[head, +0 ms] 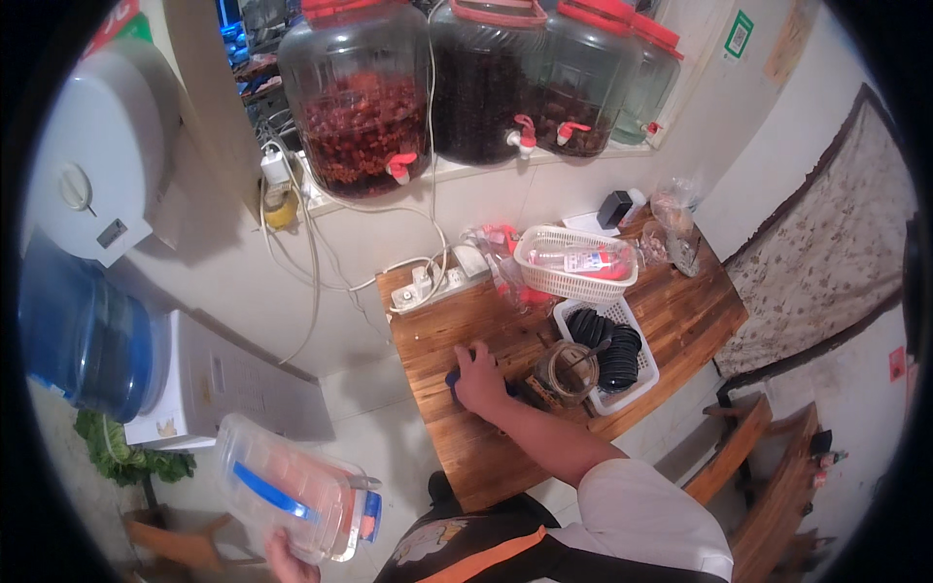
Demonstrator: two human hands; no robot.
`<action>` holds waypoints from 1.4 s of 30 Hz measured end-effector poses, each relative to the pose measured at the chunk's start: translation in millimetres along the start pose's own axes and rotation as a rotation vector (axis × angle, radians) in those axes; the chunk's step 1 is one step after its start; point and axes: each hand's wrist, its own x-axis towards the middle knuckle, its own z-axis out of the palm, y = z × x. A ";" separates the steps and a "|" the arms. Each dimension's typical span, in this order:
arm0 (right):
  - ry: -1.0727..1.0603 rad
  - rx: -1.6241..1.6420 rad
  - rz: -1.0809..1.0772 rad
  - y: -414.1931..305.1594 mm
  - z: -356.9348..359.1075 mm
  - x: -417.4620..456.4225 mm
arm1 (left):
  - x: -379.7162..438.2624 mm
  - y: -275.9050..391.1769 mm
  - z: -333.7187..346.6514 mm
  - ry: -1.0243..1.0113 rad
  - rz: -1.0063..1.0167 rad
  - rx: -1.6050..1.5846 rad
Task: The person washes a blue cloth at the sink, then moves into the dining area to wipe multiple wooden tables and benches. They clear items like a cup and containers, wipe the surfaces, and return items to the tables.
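At the lower left, my left hand (288, 557) grips the edge of a clear plastic food box (291, 488) beside the table. The box has a blue handle and blue latch, and something pinkish-orange shows through its walls. My right hand (479, 375) rests over a dark blue item (453, 380) on the wooden table (466, 459). The hand covers most of that item, so its kind is unclear. Right of this hand, a glass jar (563, 372) stands uncovered with a spoon-like utensil in it. A white plastic basket (647, 382) beside the jar holds stacked black lids (616, 353).
A cream basket (576, 291) with a labelled plastic bottle, a power strip (437, 288) and plastic bags (674, 211) occupy the table's back. Large red-lidded jars with taps (364, 124) line the ledge. A water dispenser (248, 386) stands left; wooden benches (773, 481) are right.
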 end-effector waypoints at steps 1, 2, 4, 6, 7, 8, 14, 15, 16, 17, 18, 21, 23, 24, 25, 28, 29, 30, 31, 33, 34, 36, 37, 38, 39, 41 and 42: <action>0.018 0.006 0.076 -12.9 -16.6 11.8 | 2.5 -4.8 -8.2 0.018 -0.029 -0.014; 0.036 0.014 0.152 -23.7 -33.4 28.0 | 5.7 -11.9 -19.9 0.036 -0.058 -0.027; -0.020 0.016 0.289 -25.8 -56.2 65.8 | 8.9 -16.6 -25.7 0.057 -0.093 -0.032; -0.028 -0.019 0.431 9.5 -45.0 100.4 | 11.8 -16.1 -20.9 0.053 -0.098 -0.015; -0.043 -0.047 0.457 27.9 -33.9 111.1 | 13.2 -16.1 -20.8 0.036 -0.100 -0.018; -0.054 -0.075 0.489 48.3 -24.2 120.8 | 15.7 -16.7 -20.7 0.015 -0.105 -0.020; 0.159 0.130 0.390 44.1 -27.2 106.6 | 15.2 -14.2 -12.1 0.017 -0.149 0.011; 0.234 0.162 0.364 44.3 -29.4 110.5 | 17.9 -11.9 -7.2 -0.010 -0.162 0.038; 0.310 0.193 0.338 45.6 -34.1 113.4 | 20.4 -12.6 -2.9 -0.032 -0.145 0.029; 0.377 0.324 0.261 40.7 -41.8 114.3 | 21.5 -14.6 -0.3 -0.046 -0.123 0.017; 0.443 0.453 0.182 35.6 -51.5 114.8 | 22.8 -16.2 3.4 -0.060 -0.101 0.007; 0.596 0.683 0.026 30.4 -80.3 124.4 | 26.5 -18.7 21.9 -0.270 0.017 -0.072; 0.576 0.872 -0.050 28.2 -114.1 120.1 | 31.2 -19.3 36.0 -0.279 -0.049 -0.091; 0.520 1.008 -0.067 11.8 -137.6 109.8 | 31.1 -19.0 38.8 -0.264 -0.076 -0.103; 0.458 1.145 -0.077 -5.1 -164.1 96.3 | 33.6 -20.3 41.4 -0.283 -0.085 -0.096; 0.480 1.094 -0.035 -10.8 -230.9 69.6 | 44.6 -26.0 57.7 -0.354 -0.090 -0.074; 0.489 1.086 -0.065 -10.6 -252.3 57.5 | 44.8 -27.6 66.5 -0.374 -0.072 -0.077; 0.481 1.066 -0.113 -6.2 -272.7 44.4 | 44.3 -27.5 75.0 -0.402 -0.057 -0.080; 0.472 1.045 -0.164 -0.7 -292.1 32.4 | 42.0 -26.3 81.8 -0.398 -0.067 -0.095; 0.536 1.008 -0.187 14.7 -329.1 5.5 | 38.7 -26.5 95.5 -0.403 -0.096 -0.126; 0.574 0.979 -0.169 30.5 -344.1 -5.9 | 38.4 -27.6 100.2 -0.418 -0.109 -0.134; 0.667 0.839 -0.118 63.1 -365.6 -22.0 | 34.7 -29.9 106.4 -0.428 -0.123 -0.147; 0.721 0.722 -0.087 78.8 -373.0 -28.2 | 31.9 -31.1 108.1 -0.421 -0.122 -0.146; 0.758 0.670 -0.020 100.2 -379.2 -36.8 | 30.9 -32.5 112.0 -0.426 -0.129 -0.144; 0.795 0.618 0.047 127.0 -380.6 -43.7 | 30.1 -34.0 115.4 -0.431 -0.136 -0.140; 0.829 0.615 0.140 181.7 -367.8 -49.0 | 28.2 -36.0 117.7 -0.414 -0.130 -0.107; 0.850 0.536 0.195 202.0 -354.4 -48.3 | 25.1 -36.4 115.9 -0.392 -0.122 -0.088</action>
